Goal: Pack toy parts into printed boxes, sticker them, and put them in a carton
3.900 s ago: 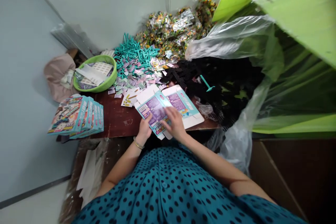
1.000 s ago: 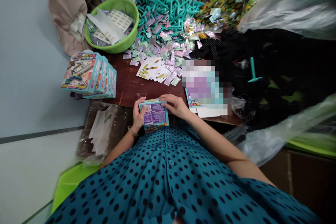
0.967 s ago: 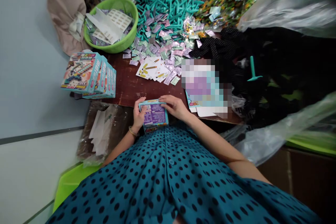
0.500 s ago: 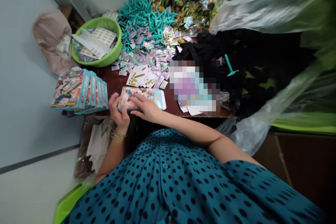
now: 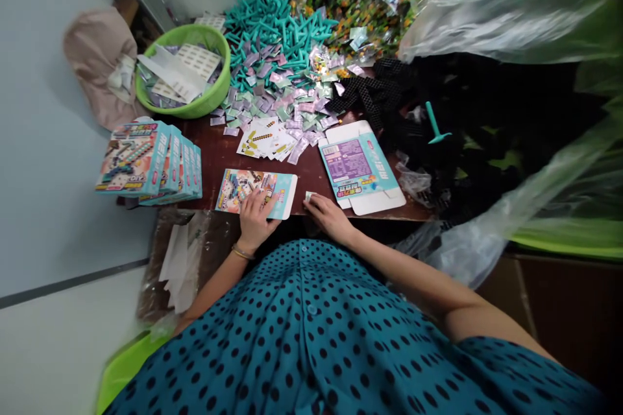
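Note:
A flat printed box (image 5: 233,191) lies on the brown table near its front edge. On its right half rests my left hand (image 5: 256,219), fingers spread and holding nothing. Just right of that box, my right hand (image 5: 329,215) has its fingers together on a small pale packet (image 5: 309,196) at the table edge. Farther right lies an unfolded teal and purple box (image 5: 357,168) with white flaps. Behind are printed cards (image 5: 265,139) and a scatter of small purple and green packets (image 5: 287,104).
Several filled boxes (image 5: 131,159) stand at the left, with a green basket (image 5: 214,100) behind them. Teal sticks (image 5: 272,23) are heaped at the back. Black pieces (image 5: 370,94), a teal pickaxe-shaped piece (image 5: 433,123) and clear plastic sheeting (image 5: 477,19) are at the right.
My right hand has left the flat box and moved right, and now pinches a small packet. My left hand has moved right onto the box, which sits slightly closer to the front edge.

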`<action>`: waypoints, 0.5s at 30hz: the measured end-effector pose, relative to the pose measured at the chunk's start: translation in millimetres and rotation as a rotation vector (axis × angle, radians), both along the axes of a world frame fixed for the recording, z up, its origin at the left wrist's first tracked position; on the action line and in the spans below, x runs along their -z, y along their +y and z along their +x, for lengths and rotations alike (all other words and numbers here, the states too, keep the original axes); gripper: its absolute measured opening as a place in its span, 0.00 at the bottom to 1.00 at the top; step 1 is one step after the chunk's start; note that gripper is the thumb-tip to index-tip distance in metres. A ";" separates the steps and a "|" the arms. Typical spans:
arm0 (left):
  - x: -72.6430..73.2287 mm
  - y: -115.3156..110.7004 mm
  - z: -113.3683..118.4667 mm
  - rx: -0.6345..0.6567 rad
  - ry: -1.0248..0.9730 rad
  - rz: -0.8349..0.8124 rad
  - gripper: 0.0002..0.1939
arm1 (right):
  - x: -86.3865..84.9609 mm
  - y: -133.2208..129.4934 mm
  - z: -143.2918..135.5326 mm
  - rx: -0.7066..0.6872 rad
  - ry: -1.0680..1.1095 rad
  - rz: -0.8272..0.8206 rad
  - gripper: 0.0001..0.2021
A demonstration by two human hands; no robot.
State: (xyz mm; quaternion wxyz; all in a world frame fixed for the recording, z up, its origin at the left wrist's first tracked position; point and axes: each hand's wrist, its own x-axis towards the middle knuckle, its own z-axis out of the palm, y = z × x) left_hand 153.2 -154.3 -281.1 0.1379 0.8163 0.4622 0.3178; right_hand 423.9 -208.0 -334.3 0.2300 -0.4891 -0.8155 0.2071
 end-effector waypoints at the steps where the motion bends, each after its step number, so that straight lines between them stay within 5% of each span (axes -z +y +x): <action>1: -11.9 1.9 -1.2 -0.001 -0.064 0.028 0.23 | -4.5 -0.8 3.8 -0.023 0.079 -0.007 0.18; 5: -68.5 4.6 -2.4 -0.082 -0.275 0.079 0.21 | -54.6 10.4 0.3 0.039 0.446 0.079 0.14; 8: -93.9 3.1 4.4 -0.073 -0.307 0.043 0.21 | -101.2 28.3 -30.3 0.032 0.535 0.288 0.14; 12: -94.2 0.5 0.8 -0.186 -0.347 0.047 0.18 | -121.6 73.9 -75.1 -0.292 0.506 0.419 0.14; 15: -87.5 -2.6 -21.4 -0.468 -0.440 -0.022 0.17 | -105.2 131.6 -87.7 -0.084 0.569 0.342 0.20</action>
